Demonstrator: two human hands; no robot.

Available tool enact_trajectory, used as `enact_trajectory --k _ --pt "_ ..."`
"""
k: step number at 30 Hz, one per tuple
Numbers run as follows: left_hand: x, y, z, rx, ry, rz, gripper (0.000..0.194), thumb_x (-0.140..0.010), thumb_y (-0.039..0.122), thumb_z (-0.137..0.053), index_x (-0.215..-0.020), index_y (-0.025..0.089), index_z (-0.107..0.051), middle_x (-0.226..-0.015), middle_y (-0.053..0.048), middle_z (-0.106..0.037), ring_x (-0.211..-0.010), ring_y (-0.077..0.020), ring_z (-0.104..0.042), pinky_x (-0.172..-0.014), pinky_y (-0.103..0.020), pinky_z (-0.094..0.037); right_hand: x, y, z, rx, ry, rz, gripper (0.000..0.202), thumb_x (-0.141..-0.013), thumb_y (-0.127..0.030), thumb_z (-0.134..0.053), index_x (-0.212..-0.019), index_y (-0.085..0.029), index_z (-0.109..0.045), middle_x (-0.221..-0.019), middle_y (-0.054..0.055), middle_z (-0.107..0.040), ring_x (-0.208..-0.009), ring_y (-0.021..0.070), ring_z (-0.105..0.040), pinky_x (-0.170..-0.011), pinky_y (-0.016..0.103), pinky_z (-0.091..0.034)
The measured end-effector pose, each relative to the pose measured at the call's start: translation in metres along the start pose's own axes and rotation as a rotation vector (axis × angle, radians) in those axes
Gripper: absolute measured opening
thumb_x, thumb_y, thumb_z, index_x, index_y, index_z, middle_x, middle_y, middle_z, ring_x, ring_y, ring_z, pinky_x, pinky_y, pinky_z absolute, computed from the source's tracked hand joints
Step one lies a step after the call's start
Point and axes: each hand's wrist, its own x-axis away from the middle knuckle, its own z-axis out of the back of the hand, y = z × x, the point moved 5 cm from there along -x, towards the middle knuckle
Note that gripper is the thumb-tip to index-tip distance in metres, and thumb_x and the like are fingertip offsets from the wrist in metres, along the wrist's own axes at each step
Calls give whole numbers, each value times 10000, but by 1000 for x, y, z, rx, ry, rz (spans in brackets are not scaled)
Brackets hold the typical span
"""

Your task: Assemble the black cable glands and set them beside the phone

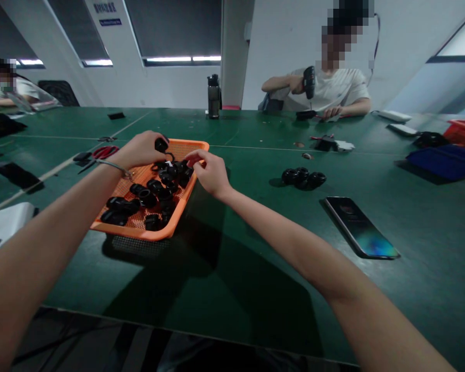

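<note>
An orange mesh basket (173,231) on the green table (256,227) holds several black ribbed parts (147,198). My left hand (141,150) is over the basket's far left side, its fingers closed on a black part (161,144). At the basket's right rim, my right hand (209,170) reaches in with bent fingers beside the black parts; whether its fingertips hold anything is too small to tell. A small cluster of similar black parts (303,177) lies on the table to the right of my right hand.
A phone (360,227) lies at the right, with a blue tray (445,161) beyond it. A white device (8,227) is at the left edge; scissors with red handles (105,152) lie behind my left wrist. Across the table, beyond a bottle (213,96), a person (343,88) holds a power tool.
</note>
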Motion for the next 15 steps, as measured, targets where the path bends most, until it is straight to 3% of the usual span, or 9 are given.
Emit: enact_trajectory --k 3,5,7,11,15 --pt "42 71 1 -92 54 -286 263 -665 139 -573 -926 146 -602 -971 -72 -578 -956 -253 -557 -846 -338 -436 21 16 36 -95 179 -82 273 -731 -45 -381 -835 -169 -601 -808 11 -678 -760 113 -620 -732 246 -477" --pt "76 113 -17 -111 -21 -451 261 -686 121 -534 -941 166 -569 -1011 -65 -554 -935 -231 -558 -831 -322 -442 40 31 59 -116 273 -117 232 -723 -68 -391 -797 -166 -587 -719 5 -646 -695 121 -605 -686 253 -471" --pt "105 142 -45 -132 -130 -564 252 -695 99 -508 -930 180 -550 -1058 -68 -534 -926 -224 -556 -825 -324 -448 61 47 77 -107 304 -161 204 -704 -81 -400 -763 -163 -578 -678 2 -619 -658 124 -593 -667 259 -463" --pt "130 163 -100 -233 -273 -672 327 -676 25 -459 -962 161 -540 -1056 -91 -543 -880 -241 -546 -736 -352 -471 99 72 101 -55 284 -262 204 -680 -89 -401 -753 -167 -574 -659 -4 -604 -632 130 -585 -659 277 -458" --pt "127 161 -127 -280 -381 -694 323 -651 4 -451 -918 156 -552 -1034 -95 -549 -811 -224 -557 -690 -346 -466 125 80 113 27 215 -315 186 -716 -124 -416 -767 -174 -588 -662 0 -618 -613 132 -573 -627 277 -442"
